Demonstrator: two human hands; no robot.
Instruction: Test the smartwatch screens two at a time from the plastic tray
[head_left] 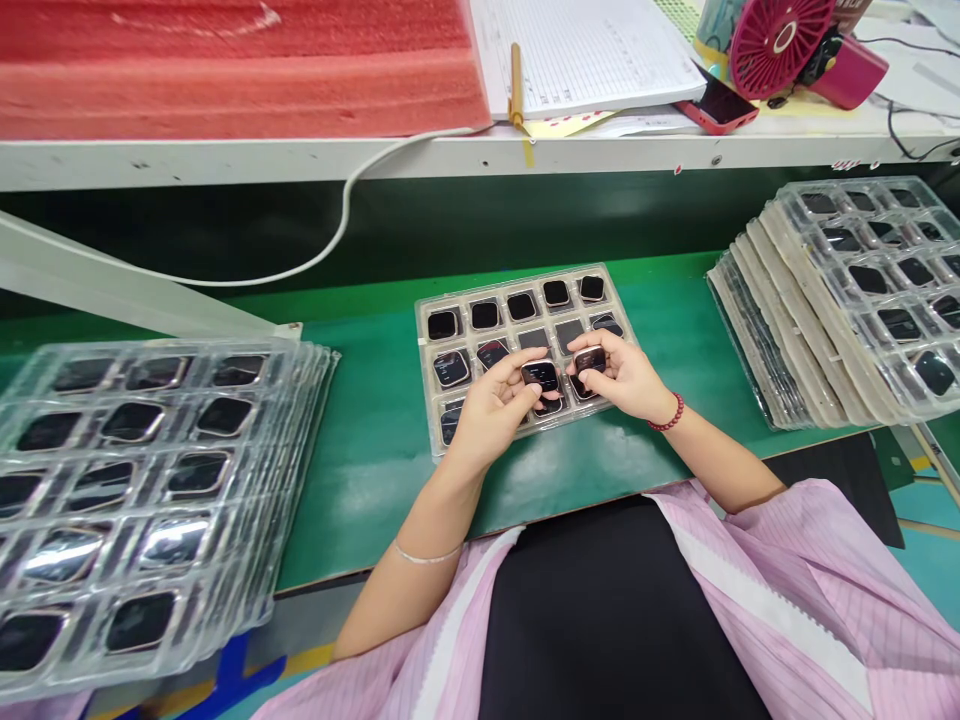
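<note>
Screen piece (540, 375), dark and round-cornered, is pinched by its edges in our left hand (495, 400), the grip closed to thumb and fingertips around it. Our right hand (628, 378) pinches a second screen piece (590, 359) the same way, just beside the first. Both are over the nearer part of the clear tray (429, 400), whose compartments hold more dark pieces. The tray lies slightly turned on the green counter (367, 450) — bare surface runs along its left, right and front edges. We have open room between it and the left stack (300, 470), and between it and the right stack (765, 310) — both stacks well apart from our hands.
</note>
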